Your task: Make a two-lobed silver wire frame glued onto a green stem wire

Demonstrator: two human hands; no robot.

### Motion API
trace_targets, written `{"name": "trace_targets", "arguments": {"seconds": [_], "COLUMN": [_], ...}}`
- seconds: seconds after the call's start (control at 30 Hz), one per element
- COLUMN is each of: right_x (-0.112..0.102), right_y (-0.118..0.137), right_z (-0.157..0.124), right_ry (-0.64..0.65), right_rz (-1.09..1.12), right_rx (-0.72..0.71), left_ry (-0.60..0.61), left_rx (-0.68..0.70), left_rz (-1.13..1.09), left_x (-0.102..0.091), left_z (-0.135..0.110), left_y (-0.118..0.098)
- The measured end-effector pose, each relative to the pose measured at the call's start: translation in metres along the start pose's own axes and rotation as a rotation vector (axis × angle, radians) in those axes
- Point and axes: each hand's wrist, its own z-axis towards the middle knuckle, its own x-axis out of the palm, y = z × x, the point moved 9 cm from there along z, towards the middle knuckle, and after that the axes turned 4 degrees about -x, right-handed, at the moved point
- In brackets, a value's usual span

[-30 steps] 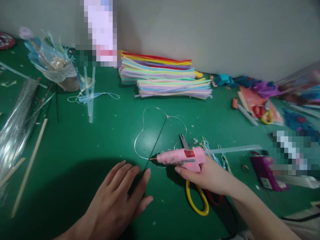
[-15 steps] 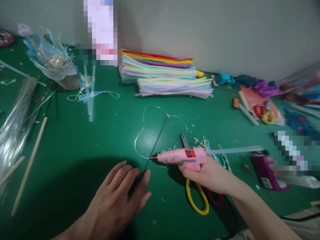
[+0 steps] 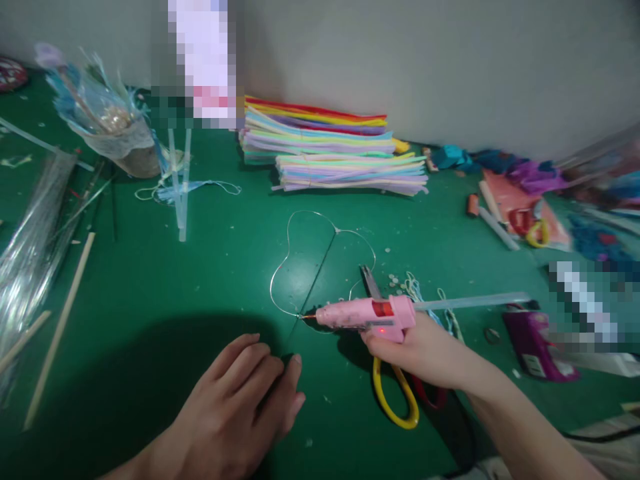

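Note:
My right hand grips a pink hot glue gun, with a long clear glue stick out of its back and a red light lit. Its nozzle tip meets a thin wire loop, bent into curved lobes, where a straight dark wire crosses the loop's lower edge. Below that crossing my left hand rests on the green table with fingers loosely bent, apart from the wire and holding nothing I can see. Yellow-and-red-handled scissors lie partly under the gun and my right hand.
Bundles of coloured pipe cleaners lie at the back. Two clear glue sticks and a lace-trimmed pot stand left of them. Wooden sticks lie at far left. On the right are a purple device and red-and-yellow scissors.
My left hand has drawn back slightly toward me, away from the dark wire's near end. The glue gun has shifted very slightly right, its tip still at the crossing.

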Motion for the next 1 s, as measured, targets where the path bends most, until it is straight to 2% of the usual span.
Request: {"name": "trace_targets", "arguments": {"seconds": [0.3,0.47,1.0], "right_x": [-0.0017,-0.0025,0.0009], "right_y": [-0.0048,-0.0065,-0.0041], "right_z": [-0.0029,-0.0032,-0.0011], "right_ry": [0.003,-0.003,0.020], "right_rz": [-0.044,-0.080,-0.060], "right_rx": [0.042,0.014,0.045], "left_ry": [-0.005,0.012,0.033], "left_rx": [0.012,0.023,0.114], "left_rz": [-0.006,-0.009,-0.026], "left_x": [0.0006,0.0011,-0.0006], "left_z": [-0.0002,0.0001,-0.0036], "left_y": [-0.0004,-0.0010,-0.0055]}}
